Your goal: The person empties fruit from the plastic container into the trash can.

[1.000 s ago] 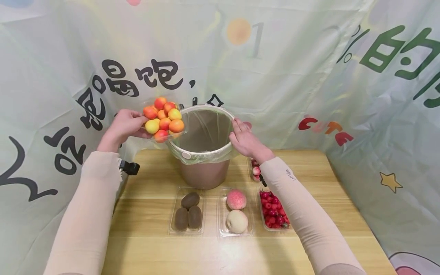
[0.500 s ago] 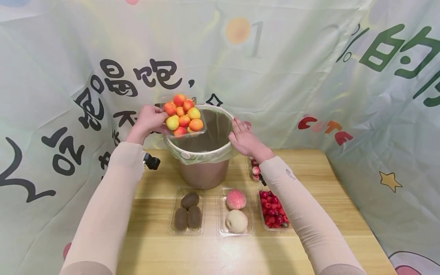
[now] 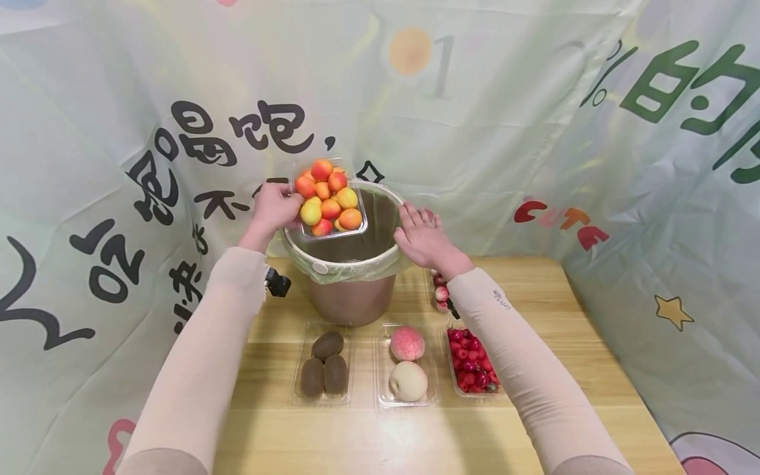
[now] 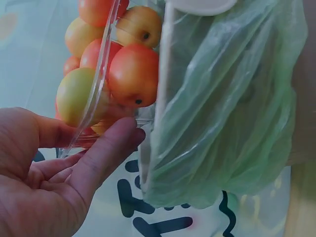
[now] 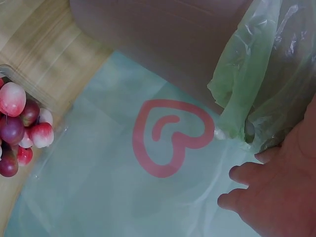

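My left hand [image 3: 274,211] grips the left side of a clear plastic box [image 3: 364,226] of small orange, red and yellow fruits [image 3: 330,208]. The box is tilted over the left part of a brownish trash can [image 3: 351,300] lined with a thin green bag [image 4: 227,113]. In the left wrist view, fingers reach under the box and the thumb sits at its edge, with the can's rim close beside the fruits. On the can's right rim rests my right hand [image 3: 426,241], fingers extended across it. The right wrist view shows its fingertips [image 5: 237,173] beside the bag's folded edge.
Clear boxes stand on the wooden table [image 3: 285,435] before the can: kiwis [image 3: 323,373], two peaches [image 3: 408,363] and red berries [image 3: 472,363]. Grapes [image 5: 22,123] lie in another box, partly behind the right forearm. A printed cloth [image 3: 475,132] surrounds the table.
My left hand has carried the box of fruits rightward, from beside the can to over its opening, and the box has tipped more. The right hand has stayed on the rim.
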